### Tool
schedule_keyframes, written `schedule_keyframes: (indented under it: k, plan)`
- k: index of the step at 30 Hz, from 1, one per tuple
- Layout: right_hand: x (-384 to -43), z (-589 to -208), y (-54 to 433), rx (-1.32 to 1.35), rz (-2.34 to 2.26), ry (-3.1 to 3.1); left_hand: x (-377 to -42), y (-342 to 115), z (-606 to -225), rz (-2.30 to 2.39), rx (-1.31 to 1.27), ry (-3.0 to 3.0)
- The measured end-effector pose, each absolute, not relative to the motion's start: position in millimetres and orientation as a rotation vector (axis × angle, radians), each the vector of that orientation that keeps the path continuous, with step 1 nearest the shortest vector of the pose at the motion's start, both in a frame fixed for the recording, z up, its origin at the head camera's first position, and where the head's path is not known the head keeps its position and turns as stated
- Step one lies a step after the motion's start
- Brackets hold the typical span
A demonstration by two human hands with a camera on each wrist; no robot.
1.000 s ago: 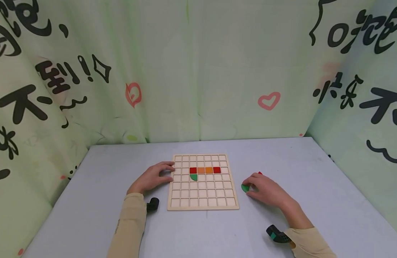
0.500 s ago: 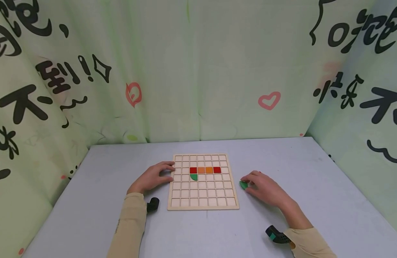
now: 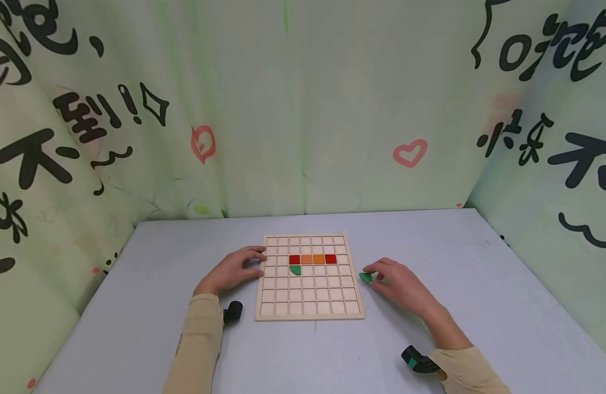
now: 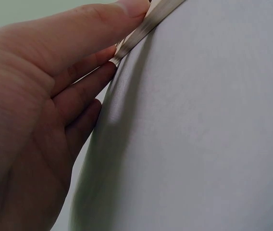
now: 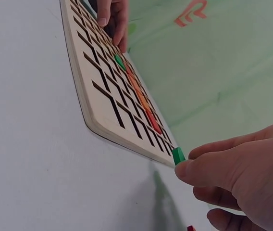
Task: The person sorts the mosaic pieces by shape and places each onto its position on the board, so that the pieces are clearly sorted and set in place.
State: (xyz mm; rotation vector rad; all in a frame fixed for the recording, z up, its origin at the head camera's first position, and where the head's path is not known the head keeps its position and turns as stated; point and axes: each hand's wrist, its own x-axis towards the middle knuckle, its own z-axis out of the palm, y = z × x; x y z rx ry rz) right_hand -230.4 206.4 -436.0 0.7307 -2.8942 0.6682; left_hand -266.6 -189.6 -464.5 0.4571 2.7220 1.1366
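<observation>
A wooden grid board [image 3: 310, 317] lies flat on the table. One of its rows holds a red square tile [image 3: 295, 260], two orange tiles [image 3: 312, 259] and another red tile [image 3: 330, 259]. Just below the left red one sits a green quarter-circle tile [image 3: 295, 270]. My left hand [image 3: 231, 272] touches the board's left edge with fingertips and thumb, fingers extended. Between thumb and fingertips, my right hand [image 3: 401, 284] pinches a second green rounded tile [image 3: 365, 278], close to the board's right edge. The right wrist view shows this tile [image 5: 178, 156] held above the table.
A small red piece [image 5: 191, 228] lies on the table under the right hand, hidden in the head view. Black wrist devices [image 3: 232, 312] stick out inward from both sleeves. Behind the white table [image 3: 332, 355] hangs a pale green printed curtain [image 3: 303, 109].
My right hand has carried the green tile leftward and slightly away from me, nearer the board's right edge. The red piece beyond the hand has gone out of sight. The left hand stays put.
</observation>
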Motion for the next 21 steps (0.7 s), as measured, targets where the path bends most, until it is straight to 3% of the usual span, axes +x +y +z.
schedule_keyframes:
  k: [21]
  plan:
    - [-239, -428, 151, 0.813, 0.585, -2.962, -268, -189, -465, 1.141, 0.463, 2.716]
